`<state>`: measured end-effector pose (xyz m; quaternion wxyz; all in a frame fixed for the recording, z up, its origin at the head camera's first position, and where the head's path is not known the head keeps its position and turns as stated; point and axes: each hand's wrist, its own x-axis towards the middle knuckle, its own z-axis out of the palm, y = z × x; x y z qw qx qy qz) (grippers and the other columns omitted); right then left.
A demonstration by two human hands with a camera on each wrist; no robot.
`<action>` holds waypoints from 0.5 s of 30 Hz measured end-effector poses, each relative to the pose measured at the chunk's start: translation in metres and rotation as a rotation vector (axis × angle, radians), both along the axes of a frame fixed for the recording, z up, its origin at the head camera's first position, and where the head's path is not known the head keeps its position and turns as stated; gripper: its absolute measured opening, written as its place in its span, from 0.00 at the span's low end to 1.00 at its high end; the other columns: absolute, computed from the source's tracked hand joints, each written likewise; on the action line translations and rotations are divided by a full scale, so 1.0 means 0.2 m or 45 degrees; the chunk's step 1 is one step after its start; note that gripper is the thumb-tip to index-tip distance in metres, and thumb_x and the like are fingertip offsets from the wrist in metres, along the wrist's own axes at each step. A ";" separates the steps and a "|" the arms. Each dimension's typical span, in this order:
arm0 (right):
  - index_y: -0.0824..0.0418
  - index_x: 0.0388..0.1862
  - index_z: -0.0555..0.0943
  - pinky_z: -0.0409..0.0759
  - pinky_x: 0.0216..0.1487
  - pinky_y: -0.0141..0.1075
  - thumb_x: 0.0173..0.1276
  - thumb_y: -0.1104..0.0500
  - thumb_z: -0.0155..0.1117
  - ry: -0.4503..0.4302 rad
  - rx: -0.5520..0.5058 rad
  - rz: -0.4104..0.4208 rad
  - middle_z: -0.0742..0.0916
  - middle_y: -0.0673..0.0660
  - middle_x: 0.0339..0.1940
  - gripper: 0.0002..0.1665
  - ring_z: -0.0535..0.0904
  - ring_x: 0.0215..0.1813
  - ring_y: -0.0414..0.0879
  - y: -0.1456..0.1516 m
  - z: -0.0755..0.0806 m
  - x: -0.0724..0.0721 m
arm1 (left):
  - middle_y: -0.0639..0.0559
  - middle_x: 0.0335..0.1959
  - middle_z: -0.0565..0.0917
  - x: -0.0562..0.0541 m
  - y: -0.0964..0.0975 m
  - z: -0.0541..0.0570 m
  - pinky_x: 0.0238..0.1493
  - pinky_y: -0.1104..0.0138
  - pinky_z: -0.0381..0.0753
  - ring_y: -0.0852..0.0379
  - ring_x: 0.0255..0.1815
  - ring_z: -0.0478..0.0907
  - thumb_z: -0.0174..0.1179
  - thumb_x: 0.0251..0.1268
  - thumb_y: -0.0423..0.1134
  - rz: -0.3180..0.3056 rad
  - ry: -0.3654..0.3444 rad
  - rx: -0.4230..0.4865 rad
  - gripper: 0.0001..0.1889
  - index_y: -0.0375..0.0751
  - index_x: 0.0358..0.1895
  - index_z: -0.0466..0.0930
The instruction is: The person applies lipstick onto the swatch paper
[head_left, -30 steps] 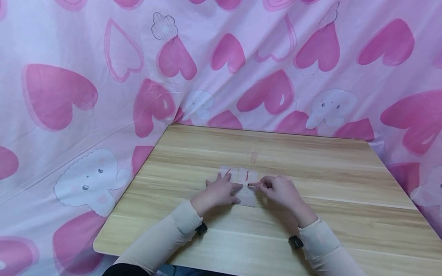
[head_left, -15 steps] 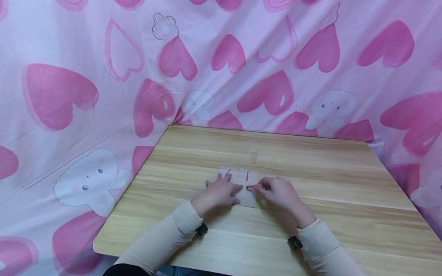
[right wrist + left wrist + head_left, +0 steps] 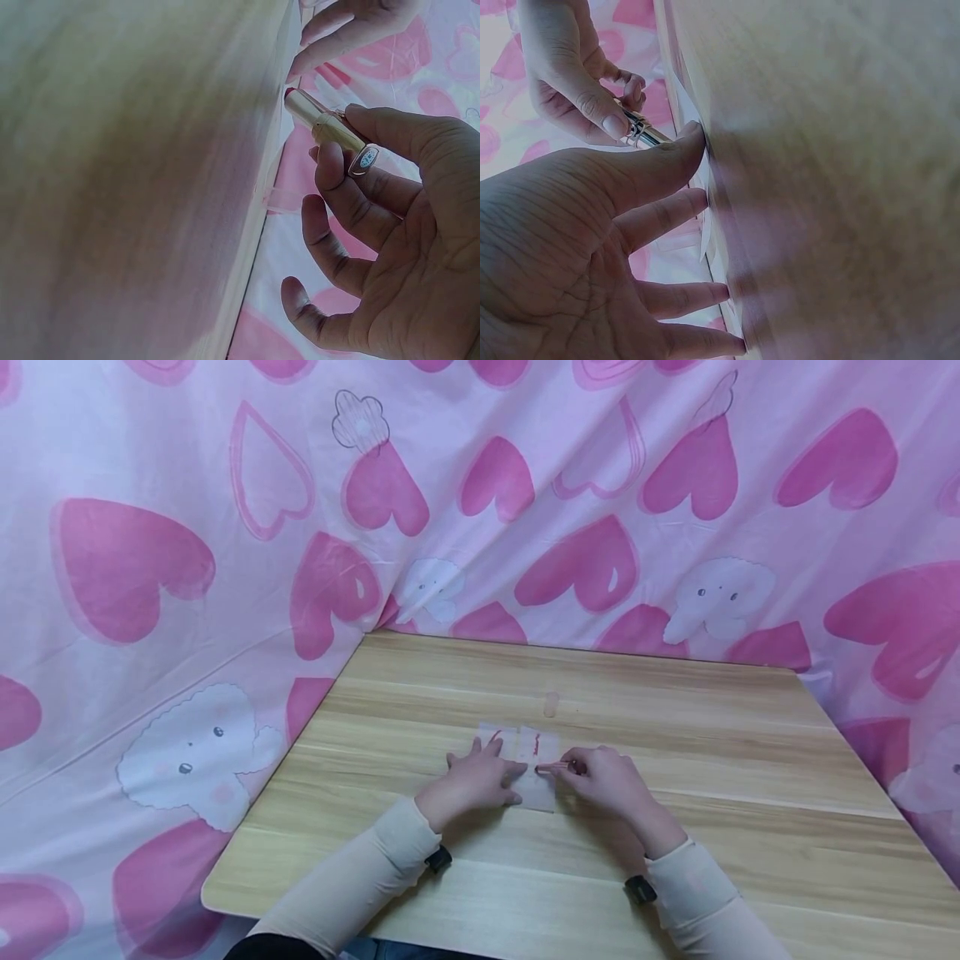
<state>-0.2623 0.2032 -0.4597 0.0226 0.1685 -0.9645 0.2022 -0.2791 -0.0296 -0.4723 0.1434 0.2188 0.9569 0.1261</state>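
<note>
My right hand [image 3: 611,779] pinches a lipstick [image 3: 319,120] between thumb and fingers. Its red tip points left, right at the thin white paper [image 3: 537,797] in the head view. A short wavy red mark runs down the upper part of this paper. My left hand [image 3: 478,779] lies with spread fingers on the paper, its fingertips pressing down in the left wrist view. Beside it to the left shows another pale paper piece [image 3: 487,732] with a red stroke, partly hidden under my fingers.
A small clear cap-like piece [image 3: 551,704] lies on the wooden table [image 3: 720,760] beyond the paper. Pink heart-patterned cloth [image 3: 480,560] hangs behind the table and along its left side. Each wrist carries a dark camera.
My right hand and the lipstick have moved slightly toward me, the tip sliding a little down and left over the paper. My left hand has stayed in place.
</note>
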 end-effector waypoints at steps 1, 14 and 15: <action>0.50 0.38 0.88 0.69 0.27 0.37 0.69 0.45 0.67 0.000 -0.001 0.000 0.78 0.43 0.20 0.11 0.70 0.25 0.41 0.00 0.00 0.00 | 0.41 0.81 0.53 0.00 0.00 0.00 0.58 0.19 0.50 0.25 0.77 0.46 0.66 0.62 0.60 0.001 -0.001 0.000 0.30 0.69 0.69 0.74; 0.49 0.37 0.87 0.70 0.28 0.37 0.69 0.45 0.68 -0.029 -0.039 -0.023 0.79 0.43 0.20 0.10 0.71 0.25 0.40 0.00 -0.01 0.01 | 0.40 0.81 0.54 0.00 0.01 0.00 0.57 0.19 0.51 0.25 0.77 0.47 0.66 0.62 0.60 0.005 -0.001 0.001 0.29 0.69 0.68 0.76; 0.49 0.37 0.87 0.70 0.28 0.36 0.69 0.45 0.68 -0.029 -0.037 -0.023 0.79 0.43 0.21 0.10 0.71 0.25 0.40 0.00 -0.01 0.01 | 0.40 0.81 0.54 0.00 0.01 0.00 0.57 0.19 0.51 0.25 0.77 0.48 0.66 0.62 0.60 0.004 0.002 0.000 0.29 0.69 0.68 0.76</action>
